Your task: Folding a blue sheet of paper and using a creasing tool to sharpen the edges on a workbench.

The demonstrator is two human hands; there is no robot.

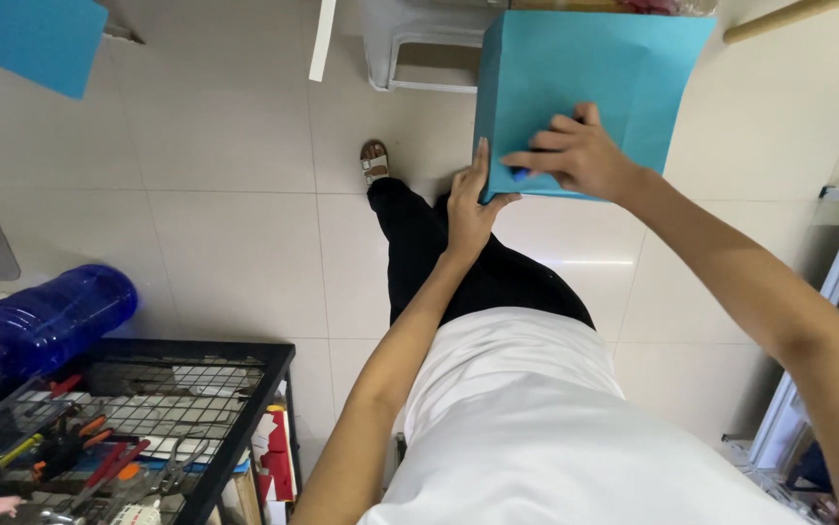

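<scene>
Right hand (575,156) is pressed flat on the blue paper sheet (589,87) with something small and dark blue under the fingers (a marker, I think). Left hand (470,199) lies open, bracing the sheet's lower-left edge. The sheet sits out front, above the white floor tiles (225,243). Best to keep that edge pinned so nothing slides.

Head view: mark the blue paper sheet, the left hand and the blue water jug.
blue paper sheet (589,73), head view, upper middle of its face.
left hand (470,206), head view, back of hand at sheet's lower left edge.
blue water jug (50,319), head view, its side.
</scene>
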